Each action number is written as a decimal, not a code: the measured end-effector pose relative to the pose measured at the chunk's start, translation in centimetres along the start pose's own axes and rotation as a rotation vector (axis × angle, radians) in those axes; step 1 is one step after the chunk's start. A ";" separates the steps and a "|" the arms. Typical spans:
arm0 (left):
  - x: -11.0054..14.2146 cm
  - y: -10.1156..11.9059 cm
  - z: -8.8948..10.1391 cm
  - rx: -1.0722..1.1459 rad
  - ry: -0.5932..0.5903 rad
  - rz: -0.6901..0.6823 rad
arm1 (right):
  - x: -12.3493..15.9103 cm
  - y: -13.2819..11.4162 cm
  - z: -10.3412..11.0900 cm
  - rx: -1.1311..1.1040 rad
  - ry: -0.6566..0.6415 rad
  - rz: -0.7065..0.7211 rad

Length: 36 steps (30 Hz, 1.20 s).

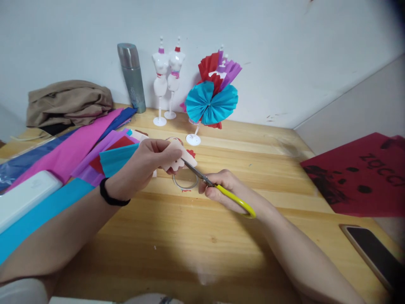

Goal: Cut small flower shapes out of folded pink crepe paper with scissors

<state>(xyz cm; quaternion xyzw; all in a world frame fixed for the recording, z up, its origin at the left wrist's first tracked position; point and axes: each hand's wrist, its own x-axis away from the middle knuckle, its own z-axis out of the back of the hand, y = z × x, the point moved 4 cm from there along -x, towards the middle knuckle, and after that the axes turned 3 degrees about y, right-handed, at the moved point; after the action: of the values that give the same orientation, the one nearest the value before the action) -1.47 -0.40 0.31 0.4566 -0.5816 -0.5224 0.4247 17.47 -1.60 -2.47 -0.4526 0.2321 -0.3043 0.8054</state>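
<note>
Near the middle of the table, my left hand (152, 158) pinches a pale pink piece of paper (172, 156) with a scalloped edge. My right hand (223, 185) grips a pair of scissors (234, 198) with yellow handles, and the dark blades reach to the paper's right side. How far the blades are parted is hard to make out. Below the paper a ring-shaped roll of tape (185, 180) lies on the wood. Small red paper flowers (191, 153) show just behind the paper, partly hidden by it.
White mannequin stands (160, 80) line the wall, one dressed in blue, red and purple pleated paper (211, 103). A flask (132, 78) and brown cloth (69, 101) are at back left. Coloured paper sheets (79, 143) cover the left. A red bag (360, 177) and phone (373, 253) are right.
</note>
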 end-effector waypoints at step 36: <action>0.4 0.0 -0.1 -0.008 -0.027 0.087 | -0.1 0.0 0.1 -0.023 0.046 0.004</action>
<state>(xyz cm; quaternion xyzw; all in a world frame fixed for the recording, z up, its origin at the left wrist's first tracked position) -1.47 -0.82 0.30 0.4219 -0.6048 -0.5117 0.4410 17.48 -1.52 -2.46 -0.4543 0.2550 -0.3105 0.7951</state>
